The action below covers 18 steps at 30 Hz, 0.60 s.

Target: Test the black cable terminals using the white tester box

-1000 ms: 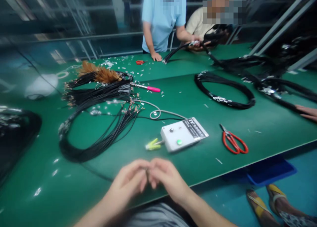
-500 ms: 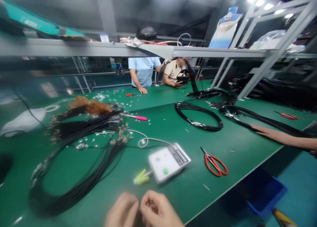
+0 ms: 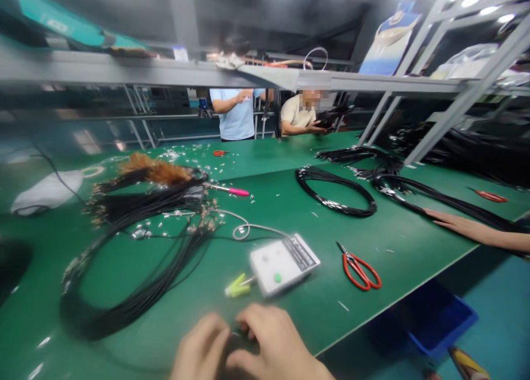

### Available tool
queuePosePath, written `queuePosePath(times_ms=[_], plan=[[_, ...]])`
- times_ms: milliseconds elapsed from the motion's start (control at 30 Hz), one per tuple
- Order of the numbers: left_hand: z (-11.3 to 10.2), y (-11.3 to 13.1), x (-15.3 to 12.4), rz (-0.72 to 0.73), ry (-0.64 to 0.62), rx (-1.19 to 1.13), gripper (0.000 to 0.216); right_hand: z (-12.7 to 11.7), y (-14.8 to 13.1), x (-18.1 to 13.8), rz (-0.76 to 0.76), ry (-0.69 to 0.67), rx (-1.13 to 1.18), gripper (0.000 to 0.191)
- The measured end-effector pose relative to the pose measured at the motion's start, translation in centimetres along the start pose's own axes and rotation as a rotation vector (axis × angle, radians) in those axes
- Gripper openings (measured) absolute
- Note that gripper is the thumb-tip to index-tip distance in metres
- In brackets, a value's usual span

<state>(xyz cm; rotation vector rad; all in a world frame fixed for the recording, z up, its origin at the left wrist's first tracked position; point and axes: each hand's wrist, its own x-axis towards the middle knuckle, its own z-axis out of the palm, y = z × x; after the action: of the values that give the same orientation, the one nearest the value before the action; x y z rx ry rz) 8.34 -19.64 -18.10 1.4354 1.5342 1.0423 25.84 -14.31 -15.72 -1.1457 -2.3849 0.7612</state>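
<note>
My left hand point(image 3: 202, 344) is at the bottom middle with its fingers curled and pressed together. Just right of it, my right hand point(image 3: 275, 336) is bent inward, its thumb and forefinger curving toward the left fingertips. A small dark thing shows between the hands, too blurred to name. Above them lies a white box point(image 3: 285, 264) with a green button, a grey cord and a yellow-green clip point(image 3: 238, 286). A large coil of black cables point(image 3: 136, 300) lies to the left. Red-handled scissors point(image 3: 358, 269) rest to the right.
A co-worker's hand point(image 3: 459, 225) lies on black cables at the right edge. Another black cable coil point(image 3: 335, 192) and a pink-handled tool point(image 3: 232, 191) lie farther back. A grey shelf point(image 3: 157, 70) spans the table. Two people are across it. A blue bin point(image 3: 443, 319) stands below.
My right hand has opened out a little and turned, its thumb now lower and apart from the forefinger. Across the table, the person in blue has lifted a hand off the tabletop.
</note>
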Motion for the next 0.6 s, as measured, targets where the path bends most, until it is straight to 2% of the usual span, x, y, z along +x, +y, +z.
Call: queuePosePath(times_ms=[67, 100, 200, 267, 333, 433, 533, 600], plan=[[-0.3, 1.0, 0.1, 0.042, -0.05, 0.05, 0.039, -0.1, -0.4, 0.3, -0.146, -0.012, -0.194, 0.018], [-0.4, 1.4, 0.1, 0.07, -0.061, 0.076, 0.037, -0.1, -0.6, 0.5, -0.213, -0.029, -0.252, 0.018], [-0.7, 2.3, 0.2, 0.116, -0.077, 0.11, 0.033, -0.5, -0.7, 1.2, -0.343, -0.054, -0.306, 0.033], [-1.1, 2.5, 0.4, 0.095, -0.061, 0.113, 0.031, -1.1, -0.4, 1.7, -0.391, -0.031, -0.314, 0.034], [-1.5, 2.5, 0.9, 0.045, -0.01, 0.11, 0.028, -2.0, 0.0, 2.2, -0.399, 0.029, -0.329, 0.028], [-2.3, 1.9, 2.0, -0.041, 0.061, 0.06, 0.024, -3.2, 0.7, 3.8, -0.338, 0.115, -0.385, 0.009], [-2.6, 1.0, 3.1, -0.099, 0.076, -0.009, 0.023, -3.3, 1.3, 5.8, -0.323, 0.062, -0.504, 0.021], [-2.5, 0.6, 3.6, -0.109, 0.086, -0.027, 0.023, -3.0, 1.5, 6.8, -0.323, -0.018, -0.575, 0.02]])
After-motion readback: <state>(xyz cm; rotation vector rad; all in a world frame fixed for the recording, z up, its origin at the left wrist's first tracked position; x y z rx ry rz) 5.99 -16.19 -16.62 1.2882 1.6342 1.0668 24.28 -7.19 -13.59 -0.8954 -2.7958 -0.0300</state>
